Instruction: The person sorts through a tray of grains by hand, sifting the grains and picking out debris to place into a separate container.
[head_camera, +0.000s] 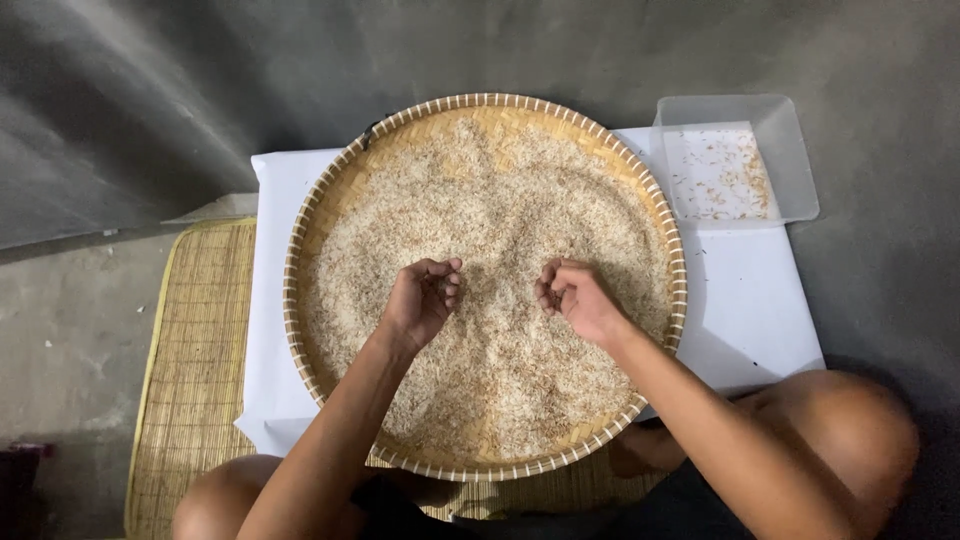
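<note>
head view: left hand (425, 298) and right hand (577, 297), both loosely curled, mid-tray (300, 235) on rice (500, 200), well inside rim.

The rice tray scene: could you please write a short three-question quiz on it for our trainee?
1. True or false: both hands are over the round woven tray.
2. Which thing lies beyond the tray's far right rim: A) a clear plastic container, B) a metal pot?
3. What is spread under the tray?

Key:
1. True: left hand and right hand, fingers curled, above the rice.
2. A, the container.
3. A white sheet.
</note>
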